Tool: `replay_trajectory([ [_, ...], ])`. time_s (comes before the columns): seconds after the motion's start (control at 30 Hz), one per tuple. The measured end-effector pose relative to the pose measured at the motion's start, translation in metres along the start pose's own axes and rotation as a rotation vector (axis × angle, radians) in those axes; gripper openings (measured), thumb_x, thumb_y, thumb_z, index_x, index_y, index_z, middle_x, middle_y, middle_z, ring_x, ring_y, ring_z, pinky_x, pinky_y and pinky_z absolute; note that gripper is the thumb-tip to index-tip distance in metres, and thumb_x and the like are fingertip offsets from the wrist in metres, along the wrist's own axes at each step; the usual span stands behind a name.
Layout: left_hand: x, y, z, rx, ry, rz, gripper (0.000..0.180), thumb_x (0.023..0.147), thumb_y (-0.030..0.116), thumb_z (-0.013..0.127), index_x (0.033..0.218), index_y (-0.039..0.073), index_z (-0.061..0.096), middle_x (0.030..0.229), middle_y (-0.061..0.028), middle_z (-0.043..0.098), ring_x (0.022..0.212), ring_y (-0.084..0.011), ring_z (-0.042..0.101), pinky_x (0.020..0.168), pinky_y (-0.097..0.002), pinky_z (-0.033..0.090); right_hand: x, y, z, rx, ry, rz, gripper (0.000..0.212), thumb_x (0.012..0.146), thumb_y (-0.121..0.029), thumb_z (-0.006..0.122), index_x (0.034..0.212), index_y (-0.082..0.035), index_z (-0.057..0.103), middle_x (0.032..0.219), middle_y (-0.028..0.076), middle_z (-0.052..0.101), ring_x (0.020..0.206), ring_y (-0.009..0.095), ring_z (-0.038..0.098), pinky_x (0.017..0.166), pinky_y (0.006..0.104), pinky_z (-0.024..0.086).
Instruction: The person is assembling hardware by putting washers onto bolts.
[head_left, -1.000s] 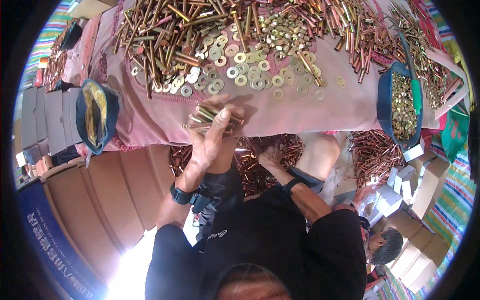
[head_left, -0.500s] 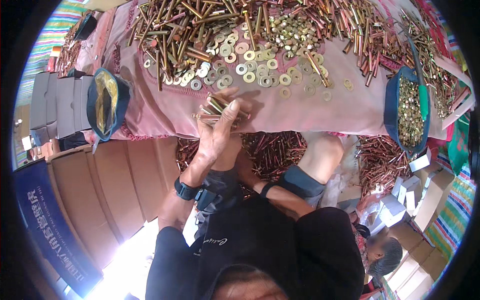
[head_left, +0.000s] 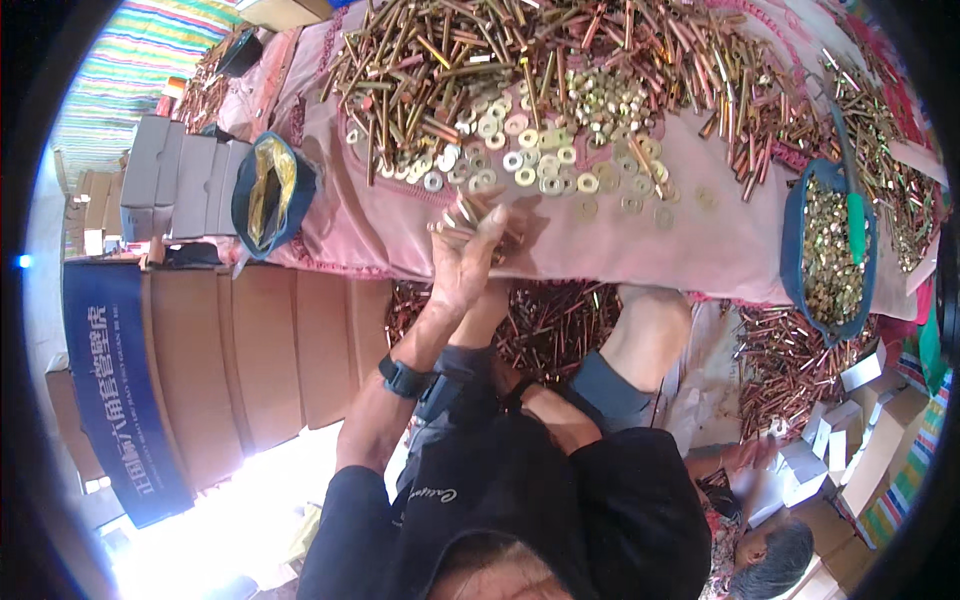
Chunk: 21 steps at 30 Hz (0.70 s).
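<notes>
My left hand is closed around a bunch of brassy bolts, their ends poking out past the fingers. It hovers over the near part of the pink cloth, just in front of scattered flat washers. Behind these lie a heap of long bolts and metal sleeves and a mound of small nuts. My right forearm reaches in between my knees, a dark band at its wrist. The right hand is low by my left leg, its fingers hidden.
A blue tub of nuts with a green-handled tool stands at the right edge. At left are a lined blue container, grey boxes and large cartons. More bolts lie below the cloth's edge. Another person sits lower right.
The whole view has shifted, so the cloth and heaps appear farther right. My left hand still grips the bolts near the washers. My right wrist sits lower in the picture, beside my leg.
</notes>
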<state>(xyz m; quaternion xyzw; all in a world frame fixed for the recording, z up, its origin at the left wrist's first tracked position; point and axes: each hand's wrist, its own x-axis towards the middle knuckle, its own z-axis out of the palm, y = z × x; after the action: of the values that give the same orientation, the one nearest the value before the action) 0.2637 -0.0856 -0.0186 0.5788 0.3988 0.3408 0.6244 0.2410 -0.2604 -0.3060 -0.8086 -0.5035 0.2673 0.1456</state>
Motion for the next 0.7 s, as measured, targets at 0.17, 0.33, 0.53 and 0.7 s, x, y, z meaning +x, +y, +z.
replay_trajectory([
  [0.17, 0.005, -0.001, 0.002, 0.042, -0.001, 0.050, 0.044, 0.102, 0.025, 0.066, 0.132, -0.006, 0.056, 0.093, -0.0112, 0.074, 0.085, -0.0163, 0.069, 0.080, -0.0320, 0.056, 0.011, 0.012, -0.008, -0.003, -0.033, -0.010, 0.033, 0.094, -0.027, 0.061, 0.116, -0.006, 0.071, 0.121, 0.022, 0.066, 0.104, 0.041, 0.065, 0.093, 0.0514, 0.052],
  [0.33, 0.008, -0.004, -0.001, 0.010, -0.012, 0.047, 0.044, 0.102, 0.026, 0.067, 0.132, -0.005, 0.057, 0.093, -0.0106, 0.074, 0.085, -0.0161, 0.069, 0.081, -0.0326, 0.056, 0.031, 0.023, -0.024, 0.050, -0.100, -0.012, 0.031, 0.094, -0.025, 0.060, 0.115, -0.005, 0.071, 0.121, 0.022, 0.066, 0.104, 0.041, 0.065, 0.093, 0.0515, 0.052],
  [0.53, 0.010, -0.007, -0.007, -0.024, -0.060, 0.048, 0.044, 0.101, 0.027, 0.068, 0.132, -0.004, 0.058, 0.093, -0.0103, 0.074, 0.086, -0.0158, 0.069, 0.081, -0.0319, 0.056, 0.051, 0.052, -0.057, 0.358, 0.162, 0.260, 0.029, 0.093, -0.019, 0.055, 0.112, -0.002, 0.069, 0.117, 0.024, 0.066, 0.106, 0.040, 0.064, 0.093, 0.0500, 0.051],
  [0.7, 0.013, -0.002, -0.005, -0.077, -0.123, -0.024, 0.047, 0.101, 0.029, 0.069, 0.133, -0.004, 0.057, 0.096, -0.0107, 0.074, 0.086, -0.0165, 0.070, 0.081, -0.0327, 0.057, 0.065, 0.075, -0.051, -0.275, 0.538, 0.225, 0.044, 0.092, -0.032, 0.058, 0.124, -0.003, 0.064, 0.124, 0.025, 0.063, 0.120, 0.041, 0.056, 0.105, 0.0570, 0.040],
])
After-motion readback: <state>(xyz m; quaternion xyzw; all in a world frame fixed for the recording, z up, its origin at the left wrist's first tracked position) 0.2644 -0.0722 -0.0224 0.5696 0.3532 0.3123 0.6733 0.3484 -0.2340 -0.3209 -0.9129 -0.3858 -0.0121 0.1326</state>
